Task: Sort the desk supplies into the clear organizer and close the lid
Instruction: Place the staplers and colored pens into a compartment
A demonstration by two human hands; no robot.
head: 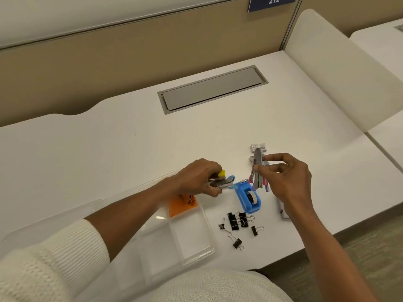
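Desk (pixel 130 149), white, observed from above. The clear organizer (pixel 192 234) lay at the near left edge, with its lid (pixel 54 216) open and flat to the left; the left forearm crossed over it and hid part of it. One orange item (pixel 183 203) sat in its far compartment. The left hand (pixel 200 177) gripped one small stapler (pixel 221 182) with yellow and blue parts, fingers curled round it, just beyond the organizer. The right hand (pixel 287 177) pinched one gray stapler (pixel 257 168) between thumb and forefinger, held nearly upright, with the other fingers loosely curled. One blue tape dispenser (pixel 248 198) stood between the hands. Five black binder clips (pixel 233 221) lay loose near it, outside the organizer. One small gray box (pixel 258 147) lay beyond the gray stapler. One gray hatch (pixel 212 90) was set into the desk. One blue sign (pixel 272 2) read "212".
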